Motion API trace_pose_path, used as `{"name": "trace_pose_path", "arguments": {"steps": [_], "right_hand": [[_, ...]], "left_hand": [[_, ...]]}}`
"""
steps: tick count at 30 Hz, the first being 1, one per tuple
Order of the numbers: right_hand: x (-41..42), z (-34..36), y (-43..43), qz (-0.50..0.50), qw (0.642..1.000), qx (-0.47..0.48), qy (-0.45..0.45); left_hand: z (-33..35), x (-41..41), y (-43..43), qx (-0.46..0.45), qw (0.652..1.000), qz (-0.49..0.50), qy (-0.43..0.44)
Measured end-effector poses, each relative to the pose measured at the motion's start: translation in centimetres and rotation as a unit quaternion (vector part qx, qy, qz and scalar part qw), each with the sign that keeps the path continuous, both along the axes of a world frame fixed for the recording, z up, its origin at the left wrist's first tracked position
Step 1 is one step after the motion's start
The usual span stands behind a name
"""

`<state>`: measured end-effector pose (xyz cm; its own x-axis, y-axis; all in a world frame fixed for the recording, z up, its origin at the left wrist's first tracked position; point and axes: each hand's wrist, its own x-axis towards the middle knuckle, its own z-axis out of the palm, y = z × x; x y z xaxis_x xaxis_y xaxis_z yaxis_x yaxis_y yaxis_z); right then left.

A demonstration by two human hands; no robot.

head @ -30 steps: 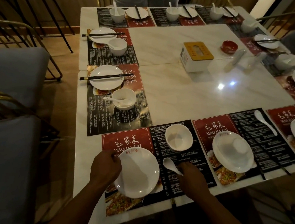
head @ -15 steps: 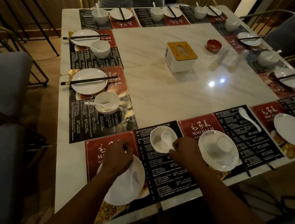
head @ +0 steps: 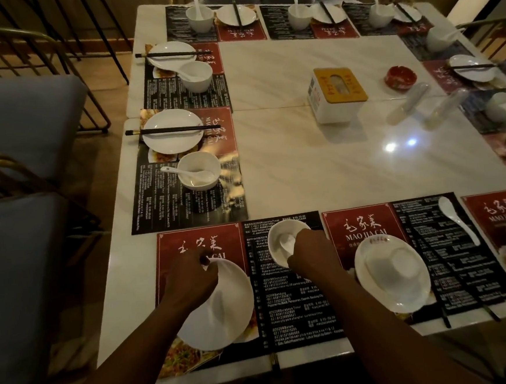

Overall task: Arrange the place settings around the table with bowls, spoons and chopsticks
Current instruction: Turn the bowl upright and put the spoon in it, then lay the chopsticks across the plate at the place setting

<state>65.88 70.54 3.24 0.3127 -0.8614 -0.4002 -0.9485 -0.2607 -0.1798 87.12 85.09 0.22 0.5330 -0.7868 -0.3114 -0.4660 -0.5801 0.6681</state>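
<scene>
At the near left placemat, my left hand grips the far rim of a white plate, which looks tilted. My right hand holds a white spoon whose bowl rests inside a small white bowl on the mat's black half. Black chopsticks poke out at the table's near edge below this mat. On the mat to the right, a plate carries an upturned bowl, and a loose spoon lies beyond it.
Finished settings with plates, bowls, spoons and chopsticks line the left and far sides. A tissue box, red ashtray and two clear shakers stand mid-table. Grey chairs stand at the left.
My right hand picked up the spoon lying beside the plate and carried it up into the small bowl. My left hand stayed on the plate's rim, and the view shifted slightly.
</scene>
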Motion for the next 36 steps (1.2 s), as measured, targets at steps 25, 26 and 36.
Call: {"name": "trace_pose_path", "arguments": {"steps": [25, 26, 36], "right_hand": [[-0.7, -4.0, 12.3, -0.046, 0.989, 0.133, -0.036], [-0.7, -4.1, 12.2, -0.057, 0.989, 0.131, -0.038], [-0.7, -4.1, 13.3, -0.067, 0.995, 0.05, -0.052]], "left_hand": [[0.5, -1.2, 3.1, 0.019, 0.998, -0.052, 0.003], [0.5, -1.3, 3.2, 0.02, 0.998, -0.056, 0.002], [1.0, -1.5, 3.5, 0.016, 0.997, -0.075, 0.013]]}}
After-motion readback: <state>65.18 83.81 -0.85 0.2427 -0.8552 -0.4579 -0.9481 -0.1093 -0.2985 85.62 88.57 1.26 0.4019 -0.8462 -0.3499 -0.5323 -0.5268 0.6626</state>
